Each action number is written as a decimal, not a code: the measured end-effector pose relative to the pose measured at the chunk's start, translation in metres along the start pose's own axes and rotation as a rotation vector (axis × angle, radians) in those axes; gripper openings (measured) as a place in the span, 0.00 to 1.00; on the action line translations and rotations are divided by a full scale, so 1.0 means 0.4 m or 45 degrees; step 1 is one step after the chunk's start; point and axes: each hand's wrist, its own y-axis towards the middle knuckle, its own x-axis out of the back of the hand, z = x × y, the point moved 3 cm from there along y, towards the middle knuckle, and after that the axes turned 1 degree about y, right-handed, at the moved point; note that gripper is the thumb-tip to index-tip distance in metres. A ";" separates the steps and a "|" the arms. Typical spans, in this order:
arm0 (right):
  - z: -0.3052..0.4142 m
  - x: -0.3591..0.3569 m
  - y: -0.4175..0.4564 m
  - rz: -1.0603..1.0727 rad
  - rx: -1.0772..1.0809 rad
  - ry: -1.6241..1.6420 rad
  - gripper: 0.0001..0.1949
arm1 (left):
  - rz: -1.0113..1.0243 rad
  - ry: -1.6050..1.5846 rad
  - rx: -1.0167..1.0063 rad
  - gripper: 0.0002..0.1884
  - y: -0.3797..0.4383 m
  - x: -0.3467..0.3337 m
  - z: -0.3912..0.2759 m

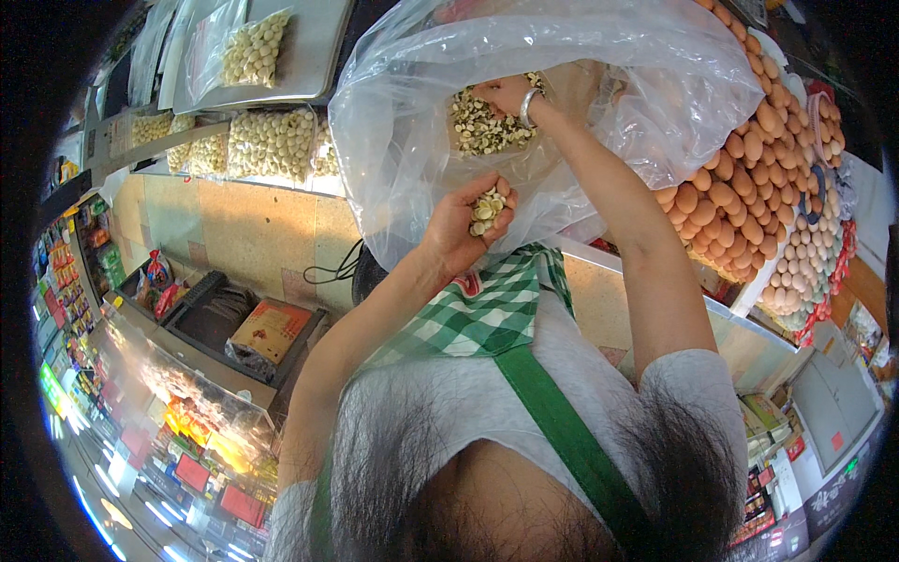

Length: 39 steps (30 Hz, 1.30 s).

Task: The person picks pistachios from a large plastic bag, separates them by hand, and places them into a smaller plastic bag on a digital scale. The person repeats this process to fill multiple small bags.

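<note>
A large clear plastic bag (393, 91) lies wide open before me. Inside it, low down, is a heap of pale, dried, flat seeds or slices (484, 130) with darker bits among them. My right hand (507, 97), with a silver bracelet at the wrist, reaches into the bag and touches the heap; its fingertips are partly hidden, so a hold on any pieces cannot be made out. My left hand (467, 218) is palm up at the near edge of the bag, its fingers curled around a small pile of pale pieces (487, 212).
Brown eggs (737, 204) are piled at the right, with paler eggs (801, 263) beyond. At the upper left, a bag of round pale seeds (256, 49) lies on a metal tray (309, 70); more filled bags (272, 144) stand below. A black cable (336, 272) hangs beside the plastic bag.
</note>
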 end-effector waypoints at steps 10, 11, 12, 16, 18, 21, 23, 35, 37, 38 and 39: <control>0.064 -0.040 -0.031 -0.161 -0.026 -0.997 0.11 | -0.029 0.032 -0.023 0.12 -0.003 -0.004 -0.003; 0.070 -0.042 -0.035 -0.173 -0.043 -0.988 0.12 | -0.025 0.032 -0.022 0.12 -0.003 -0.004 -0.003; 0.076 -0.042 -0.039 -0.184 -0.059 -0.979 0.12 | -0.041 0.030 -0.016 0.12 -0.004 -0.006 -0.004; 0.062 -0.045 -0.027 -0.175 -0.026 -1.040 0.16 | -0.045 0.032 0.004 0.12 -0.002 -0.011 -0.004; 0.086 -0.052 -0.043 -0.178 -0.005 -1.021 0.18 | -0.046 0.030 -0.005 0.13 -0.003 -0.006 -0.004; 0.079 -0.049 -0.036 -0.186 -0.036 -0.982 0.19 | -0.041 0.038 -0.010 0.13 -0.003 -0.007 -0.003; 0.069 -0.048 -0.028 -0.205 -0.037 -0.977 0.19 | -0.018 0.027 -0.012 0.12 -0.002 -0.004 -0.001; 0.056 -0.051 -0.024 -0.206 -0.083 -1.022 0.17 | -0.029 0.020 -0.003 0.13 0.002 -0.004 0.001; 0.071 -0.051 -0.033 -0.185 -0.081 -1.046 0.17 | -0.042 0.023 -0.011 0.13 0.000 -0.007 0.000; 0.083 -0.048 -0.042 -0.172 -0.081 -1.026 0.17 | -0.050 0.022 -0.017 0.12 -0.003 -0.007 -0.001; 0.094 -0.041 -0.052 -0.158 -0.083 -1.006 0.17 | -0.062 0.023 -0.019 0.12 -0.004 -0.007 -0.003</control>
